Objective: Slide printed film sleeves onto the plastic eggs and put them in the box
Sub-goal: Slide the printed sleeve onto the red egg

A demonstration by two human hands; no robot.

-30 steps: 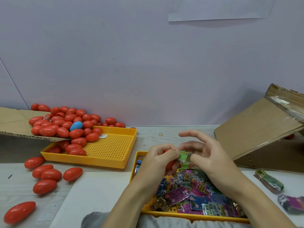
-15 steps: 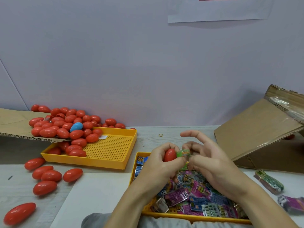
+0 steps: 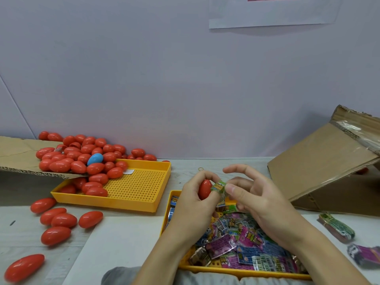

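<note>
Head view: above the sleeve tray (image 3: 205,269), a red egg (image 3: 204,189) is gripped by the left hand (image 3: 194,199) while a green sleeve (image 3: 219,187), pinched by the right hand (image 3: 257,199), is barely started. Many bare eggs (image 3: 82,157) remain left of it; the box (image 3: 320,169) awaits.

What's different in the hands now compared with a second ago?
The red egg, mostly hidden in the left hand a second ago, now shows clearly, raised a little above the sleeve tray. The right hand still pinches the green sleeve at the egg's tip; it is not yet over the egg. The egg pile and cardboard box stayed put.
</note>
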